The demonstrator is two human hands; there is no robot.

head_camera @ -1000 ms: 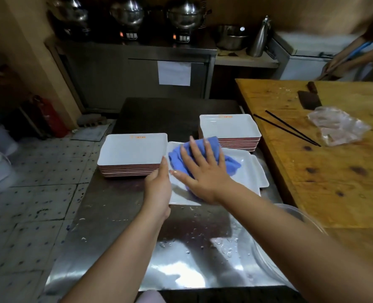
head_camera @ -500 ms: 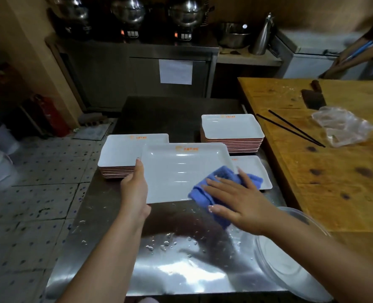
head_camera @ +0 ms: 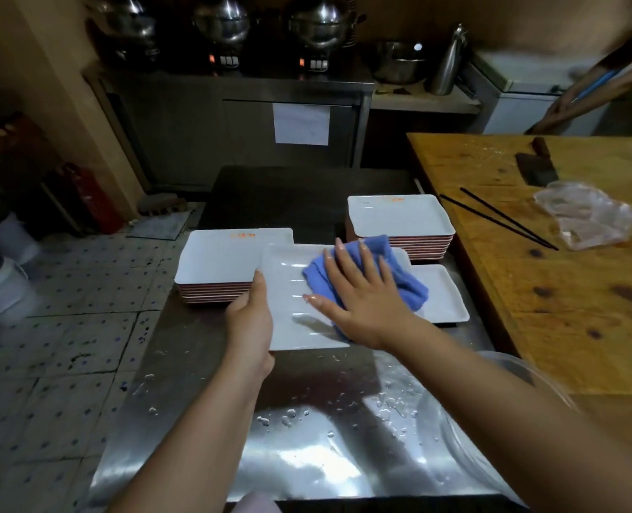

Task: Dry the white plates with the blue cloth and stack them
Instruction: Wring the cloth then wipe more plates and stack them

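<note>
the white plate being dried sits tilted over the steel counter, its left edge held in the grip of the left hand, thumb on top. the right hand lies flat with fingers spread, pressing the blue cloth onto the plate's upper right part. small orange writing marks the far rim of the plates, too small to read. a left stack of plates stands just behind the held plate's left corner; a right stack stands behind the cloth, and a single plate lies just right of it near the wooden counter. water drops dot the bare steel in front. a clear bowl overhangs the near right edge. black chopsticks, a cleaver and a plastic bag lie on the wood. a paper sheet on the cabinet shows no readable text.
</note>
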